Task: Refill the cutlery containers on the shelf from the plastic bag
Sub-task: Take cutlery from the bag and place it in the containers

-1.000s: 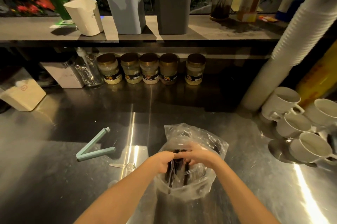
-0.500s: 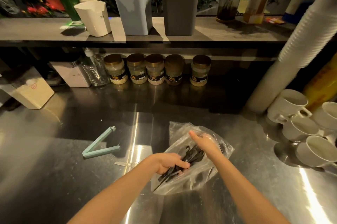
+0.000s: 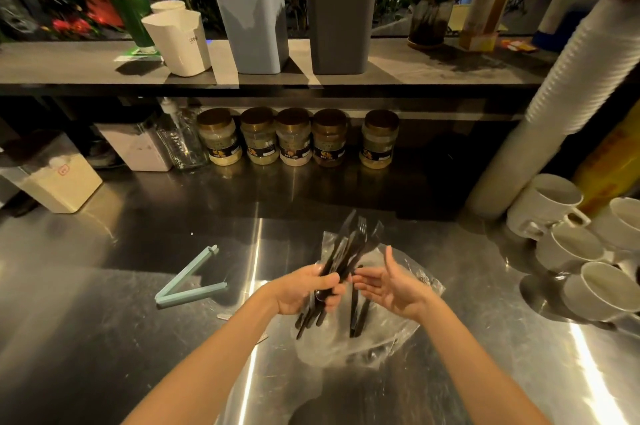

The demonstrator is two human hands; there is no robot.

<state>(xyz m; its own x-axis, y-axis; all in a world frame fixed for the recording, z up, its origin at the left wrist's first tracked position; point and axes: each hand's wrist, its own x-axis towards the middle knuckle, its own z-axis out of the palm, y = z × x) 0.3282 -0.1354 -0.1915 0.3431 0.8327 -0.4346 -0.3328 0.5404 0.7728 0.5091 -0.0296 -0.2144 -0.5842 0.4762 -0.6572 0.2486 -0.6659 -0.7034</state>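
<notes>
Gripping black cutlery (image 3: 349, 251) in left hand (image 3: 304, 289), right hand (image 3: 391, 289) open just beside

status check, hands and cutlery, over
Left hand grips black cutlery bundle above the bag. Right hand open beside it. More cutlery in bag. Nothing blocks the shelf containers.

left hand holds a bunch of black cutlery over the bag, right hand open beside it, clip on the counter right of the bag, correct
One thing is off: the clip lies on the counter left of the bag, not right, as the head view shows. The rest stands: the left hand holds the black cutlery over the bag, and the right hand is open beside it.
</notes>
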